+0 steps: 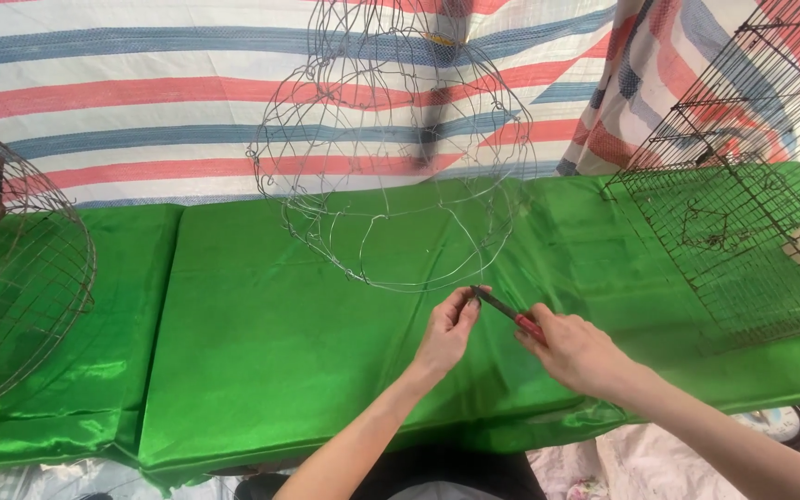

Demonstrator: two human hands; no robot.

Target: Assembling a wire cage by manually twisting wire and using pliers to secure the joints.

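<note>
Head view, right hand [578, 352] gripping pliers [509, 313], left hand [446, 329] seemingly pinching wire frame [391, 157]

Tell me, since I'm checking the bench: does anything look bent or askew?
The hanging wire frame looks lopsided, its thin wires kinked and uneven. The right hand holds red-handled pliers at its lower rim.

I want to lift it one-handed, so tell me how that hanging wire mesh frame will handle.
The wire mesh frame is probably light: thin wire, mostly open gaps. It likely flexes and sways, since its loops look bent and uneven. Loose ends near the left hand and the pliers in the right hand may snag skin.
</note>
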